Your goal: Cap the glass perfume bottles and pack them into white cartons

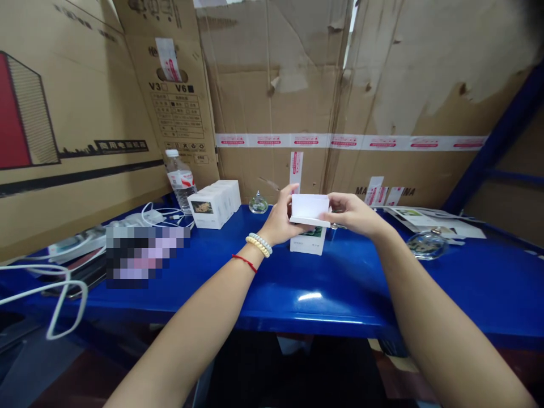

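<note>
A small white box (310, 207), its flap side toward me, is held between both hands above the blue table. My left hand (283, 218) wraps round its left side, with the thumb at the upper left edge. My right hand (352, 213) pinches its right edge between thumb and fingers. Directly below and behind it, a white box with a green picture (306, 242) stands on the table, its top hidden. Beyond my left hand is a small glass bottle with a pointed stopper (258, 204).
Several white boxes (215, 203) stand in a row at the left, beside a water bottle (181, 180). White cables (63, 277) and a blurred flat object (142, 255) lie further left. Flat card sheets (442, 222) and a round glass bottle (427, 245) are right. Cardboard walls rise behind the blue table (272, 289).
</note>
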Demonstrator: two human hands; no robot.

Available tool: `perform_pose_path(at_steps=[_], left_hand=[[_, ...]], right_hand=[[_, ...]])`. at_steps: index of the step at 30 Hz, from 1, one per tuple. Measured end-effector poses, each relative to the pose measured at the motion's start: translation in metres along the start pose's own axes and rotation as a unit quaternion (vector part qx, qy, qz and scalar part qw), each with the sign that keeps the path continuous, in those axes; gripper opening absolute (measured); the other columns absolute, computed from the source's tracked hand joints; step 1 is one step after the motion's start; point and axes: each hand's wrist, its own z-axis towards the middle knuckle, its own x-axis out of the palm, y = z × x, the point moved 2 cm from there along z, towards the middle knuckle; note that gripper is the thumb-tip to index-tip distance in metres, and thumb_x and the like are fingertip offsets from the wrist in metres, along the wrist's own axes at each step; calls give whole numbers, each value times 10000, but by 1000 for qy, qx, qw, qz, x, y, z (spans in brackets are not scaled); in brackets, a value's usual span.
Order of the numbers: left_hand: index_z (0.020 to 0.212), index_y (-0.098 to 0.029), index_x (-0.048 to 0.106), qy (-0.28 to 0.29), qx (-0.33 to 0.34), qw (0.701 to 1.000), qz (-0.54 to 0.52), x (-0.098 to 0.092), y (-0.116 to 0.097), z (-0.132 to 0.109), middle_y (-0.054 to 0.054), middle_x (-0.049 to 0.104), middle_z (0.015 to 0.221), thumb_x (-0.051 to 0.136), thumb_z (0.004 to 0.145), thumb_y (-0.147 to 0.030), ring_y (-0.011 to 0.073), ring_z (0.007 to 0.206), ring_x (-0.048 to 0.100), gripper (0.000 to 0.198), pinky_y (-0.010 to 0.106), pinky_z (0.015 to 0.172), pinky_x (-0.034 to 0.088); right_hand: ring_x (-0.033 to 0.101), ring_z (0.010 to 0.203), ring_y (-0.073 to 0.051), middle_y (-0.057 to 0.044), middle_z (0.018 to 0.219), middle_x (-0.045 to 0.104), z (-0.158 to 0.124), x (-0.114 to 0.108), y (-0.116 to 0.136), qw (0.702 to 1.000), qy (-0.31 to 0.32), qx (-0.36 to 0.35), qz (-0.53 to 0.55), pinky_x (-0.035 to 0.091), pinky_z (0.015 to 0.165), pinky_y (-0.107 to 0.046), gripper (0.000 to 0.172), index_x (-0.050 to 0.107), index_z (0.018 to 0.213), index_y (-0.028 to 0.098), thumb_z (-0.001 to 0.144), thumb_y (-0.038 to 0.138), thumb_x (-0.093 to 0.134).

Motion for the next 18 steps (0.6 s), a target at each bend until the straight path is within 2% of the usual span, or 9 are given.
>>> perform_pose_path(at_steps=[2,4,6,9,13,16,18], left_hand=[[1175,-217,490,0,13,998,54,-2,-4,0,60,635,1045,866,567,-264,180,862,636,717,312,762,518],[967,-185,584,1,30,995,93,-3,-8,1,41,637,961,841,606,-269,163,836,613,451,299,756,495],[816,-168,594,5,48,994,100,-2,-10,1,29,624,879,828,628,-275,158,823,597,319,298,767,477],[768,-163,587,7,47,995,93,-2,-10,0,27,614,862,830,627,-283,154,814,583,306,299,771,462],[900,-177,589,-7,2,995,97,-4,-6,0,19,605,895,845,606,-312,146,794,561,412,293,739,443],[961,-185,571,-21,4,997,71,-5,2,2,50,594,1016,852,586,-307,180,933,574,484,312,801,459],[1058,-203,537,-29,-5,999,23,-6,11,3,76,565,1138,844,586,-279,209,1068,565,569,332,874,472]], right_hand=[[590,710,-131,-37,843,669,-1,0,3,1000,-13,-15,18,471,596,-252,424,633,988,184,628,341,794],[607,767,-136,-38,902,675,-2,0,5,998,-27,-38,45,492,651,-262,486,618,1048,198,617,335,795],[602,754,-129,-39,884,677,-3,1,7,997,-26,-44,49,487,656,-259,408,648,976,183,633,362,777],[571,686,-115,-52,829,689,-3,2,7,999,0,-17,29,456,612,-248,289,697,807,152,671,404,735],[592,737,-131,-65,942,721,-3,2,9,998,14,-16,62,486,653,-257,243,731,698,162,703,397,671],[615,765,-151,-67,945,721,-2,1,9,995,23,-12,95,505,649,-262,249,737,667,170,699,402,653],[617,719,-143,-63,916,722,-3,1,8,995,26,-9,95,501,619,-260,229,749,724,174,672,388,685]])
